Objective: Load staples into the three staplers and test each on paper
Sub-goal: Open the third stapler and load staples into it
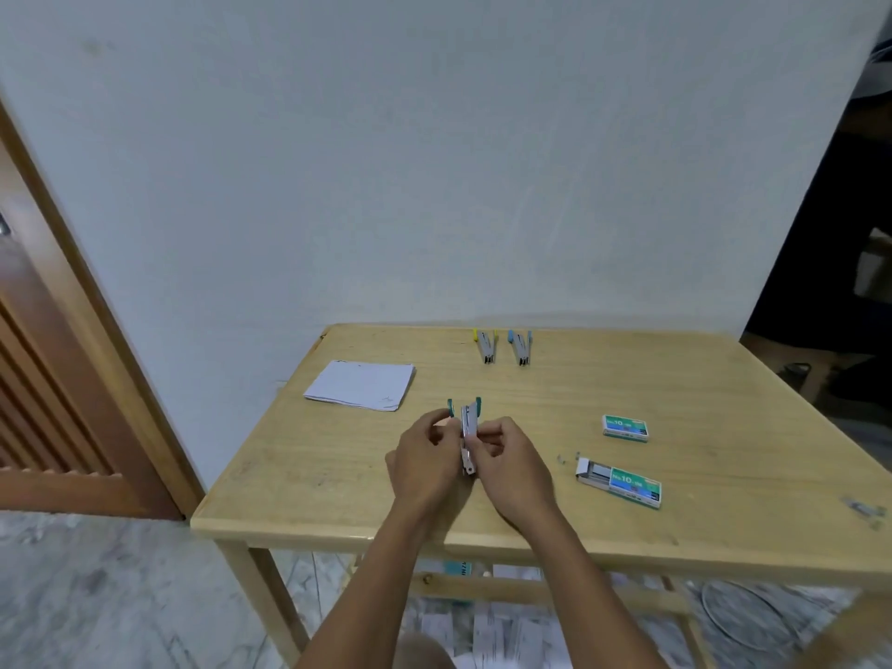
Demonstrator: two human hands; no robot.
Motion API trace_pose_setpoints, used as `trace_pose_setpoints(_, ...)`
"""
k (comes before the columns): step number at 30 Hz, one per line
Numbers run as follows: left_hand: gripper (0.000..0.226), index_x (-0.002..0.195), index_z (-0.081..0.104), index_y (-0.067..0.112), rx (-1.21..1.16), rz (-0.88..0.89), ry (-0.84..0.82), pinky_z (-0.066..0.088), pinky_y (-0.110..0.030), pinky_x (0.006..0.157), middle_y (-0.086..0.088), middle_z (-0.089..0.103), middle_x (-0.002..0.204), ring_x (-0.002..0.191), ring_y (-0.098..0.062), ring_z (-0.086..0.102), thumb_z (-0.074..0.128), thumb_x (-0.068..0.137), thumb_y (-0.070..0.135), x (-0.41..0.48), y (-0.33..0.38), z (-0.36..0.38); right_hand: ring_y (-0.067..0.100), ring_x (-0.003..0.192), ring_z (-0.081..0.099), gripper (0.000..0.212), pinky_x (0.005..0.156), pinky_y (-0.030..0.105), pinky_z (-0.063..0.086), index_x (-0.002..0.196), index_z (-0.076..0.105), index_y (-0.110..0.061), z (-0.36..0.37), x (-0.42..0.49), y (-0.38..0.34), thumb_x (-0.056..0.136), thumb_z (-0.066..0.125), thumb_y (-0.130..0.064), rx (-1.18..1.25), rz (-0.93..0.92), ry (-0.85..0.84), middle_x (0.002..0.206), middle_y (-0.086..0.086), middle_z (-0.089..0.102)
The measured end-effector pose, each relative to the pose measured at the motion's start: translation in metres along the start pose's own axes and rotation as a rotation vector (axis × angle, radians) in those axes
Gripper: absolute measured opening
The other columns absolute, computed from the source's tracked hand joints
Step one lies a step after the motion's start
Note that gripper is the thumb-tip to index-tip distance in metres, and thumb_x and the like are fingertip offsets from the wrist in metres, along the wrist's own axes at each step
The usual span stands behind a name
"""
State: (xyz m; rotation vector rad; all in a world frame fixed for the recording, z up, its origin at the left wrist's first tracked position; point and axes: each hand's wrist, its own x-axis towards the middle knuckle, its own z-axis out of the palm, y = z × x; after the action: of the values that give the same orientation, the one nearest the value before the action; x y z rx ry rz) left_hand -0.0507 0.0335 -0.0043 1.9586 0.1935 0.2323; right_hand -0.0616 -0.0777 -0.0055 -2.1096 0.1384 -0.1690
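Observation:
A teal-tipped metal stapler (467,427) is held over the middle of the wooden table (724,398), its top swung open. My left hand (425,463) grips it from the left and my right hand (511,463) pinches it from the right. A yellow-tipped stapler (486,346) and a blue-tipped stapler (520,347) lie side by side at the table's far edge. A small stack of white paper (361,384) lies at the far left. An open staple box (620,480) lies to my right, with a closed staple box (625,427) beyond it.
A few loose staples (564,459) lie just left of the open box. A small metal bit (864,508) lies near the right edge. A wooden door (53,379) stands to the left, a white wall behind. Papers litter the floor (502,630) under the table.

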Motion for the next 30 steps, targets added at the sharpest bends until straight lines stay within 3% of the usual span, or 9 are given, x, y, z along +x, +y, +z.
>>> trace_pose_setpoints(2, 0.023, 0.110, 0.068, 0.029, -0.219, -0.022, -0.039, 0.053, -0.024, 0.083, 0.010, 0.075, 0.096, 0.087, -0.006, 0.068, 0.058, 0.092, 0.040, 0.001, 0.000, -0.003, -0.003, 0.085, 0.065, 0.011, 0.081, 0.039, 0.057, 0.097, 0.055, -0.041, 0.000, 0.001, 0.003, 0.091, 0.063, -0.043, 0.129, -0.038, -0.013, 0.093, -0.021, 0.068)
trace_pose_setpoints(5, 0.016, 0.105, 0.072, 0.021, -0.315, 0.038, -0.102, 0.049, -0.011, 0.064, 0.003, 0.076, 0.088, 0.078, -0.007, 0.070, 0.059, 0.097, 0.024, 0.000, 0.007, -0.008, -0.001, 0.089, 0.066, 0.026, 0.086, 0.033, 0.057, 0.116, 0.054, -0.038, -0.006, 0.000, 0.004, 0.094, 0.063, -0.028, 0.244, -0.081, -0.042, 0.102, -0.018, 0.065)
trace_pose_setpoints(8, 0.017, 0.095, 0.074, 0.030, -0.324, 0.072, -0.173, 0.051, -0.017, 0.069, 0.004, 0.077, 0.083, 0.076, -0.006, 0.068, 0.059, 0.097, 0.022, -0.003, 0.008, -0.009, -0.003, 0.090, 0.069, 0.030, 0.081, 0.023, 0.056, 0.123, 0.058, -0.034, -0.015, -0.004, 0.003, 0.097, 0.060, -0.020, 0.383, -0.099, -0.088, 0.104, -0.015, 0.068)
trace_pose_setpoints(13, 0.017, 0.106, 0.074, 0.021, -0.330, 0.123, -0.240, 0.054, -0.022, 0.082, 0.002, 0.077, 0.094, 0.091, -0.012, 0.071, 0.060, 0.096, 0.023, -0.005, -0.001, -0.010, 0.002, 0.093, 0.070, 0.017, 0.082, 0.025, 0.056, 0.105, 0.068, -0.037, -0.016, -0.007, 0.000, 0.099, 0.056, -0.027, 0.390, -0.146, -0.126, 0.100, -0.009, 0.074)
trace_pose_setpoints(19, 0.018, 0.107, 0.072, 0.019, -0.325, 0.135, -0.212, 0.053, -0.022, 0.086, 0.005, 0.076, 0.099, 0.096, -0.007, 0.070, 0.057, 0.098, 0.022, -0.007, -0.002, -0.003, 0.009, 0.098, 0.066, 0.012, 0.087, 0.034, 0.056, 0.105, 0.063, -0.039, -0.008, -0.004, 0.004, 0.099, 0.054, -0.032, 0.333, -0.160, -0.057, 0.108, -0.005, 0.069)
trace_pose_setpoints(24, 0.020, 0.101, 0.069, 0.012, -0.486, 0.043, -0.111, 0.052, -0.031, 0.085, -0.002, 0.076, 0.098, 0.096, -0.017, 0.070, 0.052, 0.100, 0.024, -0.006, -0.004, -0.005, 0.013, 0.088, 0.066, 0.023, 0.076, 0.032, 0.051, 0.094, 0.064, -0.029, -0.014, -0.006, 0.004, 0.101, 0.046, -0.043, 0.411, -0.059, 0.130, 0.091, -0.003, 0.071)
trace_pose_setpoints(30, 0.030, 0.115, 0.063, 0.012, -0.557, 0.046, -0.153, 0.049, -0.033, 0.096, 0.000, 0.076, 0.105, 0.104, -0.015, 0.070, 0.045, 0.103, 0.032, -0.010, -0.002, -0.011, -0.001, 0.094, 0.068, 0.015, 0.087, 0.026, 0.052, 0.101, 0.067, -0.028, -0.012, -0.010, -0.001, 0.100, 0.052, -0.033, 0.525, -0.080, 0.142, 0.094, -0.010, 0.075)
